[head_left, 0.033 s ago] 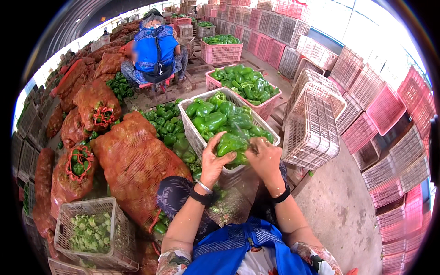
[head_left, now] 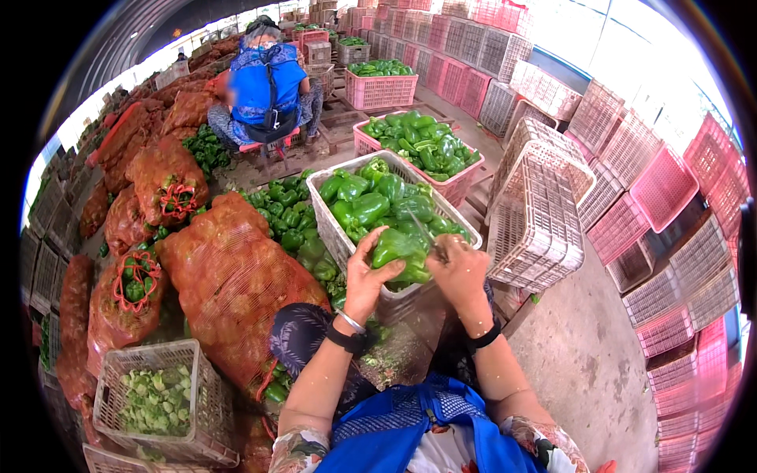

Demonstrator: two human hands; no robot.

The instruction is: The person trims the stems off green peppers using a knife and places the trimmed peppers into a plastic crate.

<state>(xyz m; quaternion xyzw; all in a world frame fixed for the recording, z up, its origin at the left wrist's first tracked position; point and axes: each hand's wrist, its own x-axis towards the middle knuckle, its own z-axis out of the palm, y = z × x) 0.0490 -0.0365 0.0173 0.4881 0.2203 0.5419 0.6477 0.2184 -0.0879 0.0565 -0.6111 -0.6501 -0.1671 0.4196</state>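
White daylight glares at upper right; fisheye distortion curves the stacked crates (head_left: pixel 704 256).

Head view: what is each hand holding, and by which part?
Left hand: a green pepper, by its left side. Right hand: apparently a thin blade, by its near end; any handle is hidden.

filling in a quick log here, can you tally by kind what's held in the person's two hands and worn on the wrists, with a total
green pepper, in the left hand: 1
thin blade-like tool, in the right hand: 1
black wristbands: 2
silver-coloured bangle: 1
total: 5
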